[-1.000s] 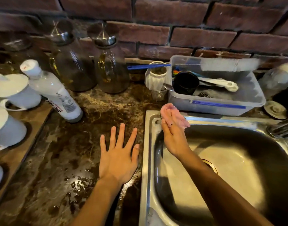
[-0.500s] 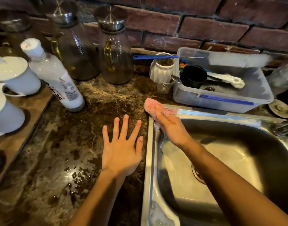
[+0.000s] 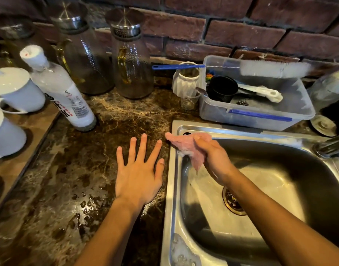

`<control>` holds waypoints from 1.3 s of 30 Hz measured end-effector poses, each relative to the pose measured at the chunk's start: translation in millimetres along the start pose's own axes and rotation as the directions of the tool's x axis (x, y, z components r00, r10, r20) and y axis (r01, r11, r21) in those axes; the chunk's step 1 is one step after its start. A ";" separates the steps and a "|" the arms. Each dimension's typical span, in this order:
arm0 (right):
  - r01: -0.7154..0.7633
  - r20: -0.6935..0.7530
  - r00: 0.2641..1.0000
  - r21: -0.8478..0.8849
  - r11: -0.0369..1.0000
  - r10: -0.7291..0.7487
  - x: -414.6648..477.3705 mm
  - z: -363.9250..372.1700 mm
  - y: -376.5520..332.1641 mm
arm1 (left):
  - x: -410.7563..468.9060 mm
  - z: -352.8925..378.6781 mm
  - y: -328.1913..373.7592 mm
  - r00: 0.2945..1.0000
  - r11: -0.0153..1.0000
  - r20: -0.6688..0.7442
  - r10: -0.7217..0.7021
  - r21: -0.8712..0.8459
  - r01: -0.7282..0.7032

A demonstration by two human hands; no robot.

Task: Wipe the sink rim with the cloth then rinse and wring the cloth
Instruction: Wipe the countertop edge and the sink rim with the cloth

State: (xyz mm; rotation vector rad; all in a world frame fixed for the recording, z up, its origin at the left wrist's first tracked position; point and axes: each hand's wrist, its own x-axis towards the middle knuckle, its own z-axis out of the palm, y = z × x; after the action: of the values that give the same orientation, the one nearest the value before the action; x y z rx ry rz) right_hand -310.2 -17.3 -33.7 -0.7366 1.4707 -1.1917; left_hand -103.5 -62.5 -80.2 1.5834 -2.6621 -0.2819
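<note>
The right hand [image 3: 215, 156] grips the pink cloth [image 3: 189, 145] on the sink [image 3: 174, 189] rim's far left corner. The left hand [image 3: 139, 175] lies flat and open on the counter [image 3: 69, 179] beside the sink.

Left hand [image 3: 139, 174] flat and palm-down, all five fingers straight and fanned apart, thumb nearest the body's midline; wrist level, bare forearm running back toward the lower edge of view. Right hand [image 3: 214, 154] further forward, reached in from the lower right on a long bare forearm, wrist bent slightly downward, fingers [image 3: 200, 142] curled and closed over a pink cloth [image 3: 186, 145] in a pinching grip. Thumb hidden beneath, so probably pressed against the underside. Hands near one another, not touching.
</note>
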 end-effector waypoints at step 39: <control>0.177 0.017 0.983 -0.338 0.924 -0.183 -34.6 25.0 48.6 | 1.5 3.8 -0.7 1.000 0.999 0.009 0.009 0.033 -0.009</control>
State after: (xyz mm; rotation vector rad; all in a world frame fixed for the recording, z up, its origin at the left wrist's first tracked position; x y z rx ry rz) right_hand -270.3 22.0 -66.3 -1.1199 1.6712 -1.0911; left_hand -104.1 -63.6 -84.2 1.5825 -2.6938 -0.2462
